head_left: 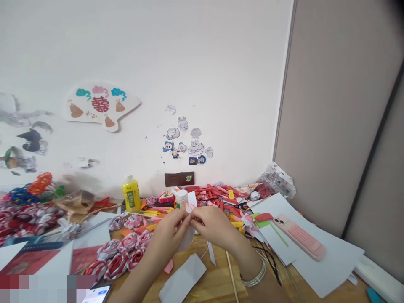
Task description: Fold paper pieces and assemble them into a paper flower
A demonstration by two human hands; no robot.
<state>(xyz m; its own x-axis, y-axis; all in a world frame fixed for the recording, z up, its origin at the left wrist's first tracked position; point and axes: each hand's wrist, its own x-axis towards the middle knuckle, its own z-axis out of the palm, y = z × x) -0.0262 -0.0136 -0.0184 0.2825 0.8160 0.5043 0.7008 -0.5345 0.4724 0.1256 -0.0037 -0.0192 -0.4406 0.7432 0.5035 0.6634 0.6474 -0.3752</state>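
My left hand (170, 227) and my right hand (213, 225) meet above the middle of the table. Their fingertips pinch a small piece of pink and white paper (188, 239), whose white part hangs down between them. A pink bit of it shows over the fingertips; the rest is hidden by the fingers. Just behind the hands stands a white-capped bottle (182, 196), partly covered. On the wood below lies a folded white paper sheet (183, 278). Rolled red, pink and white paper roses (121, 263) sit to the left of my left hand.
A yellow bottle (131, 194) stands near the wall. Red and pink folded paper strips (208, 194) are heaped at the back. A pink-cased phone (299, 237) rests on white sheets (334, 261) at right. A thin wooden stick (232, 275) lies in front; another phone (97, 293) is lower left.
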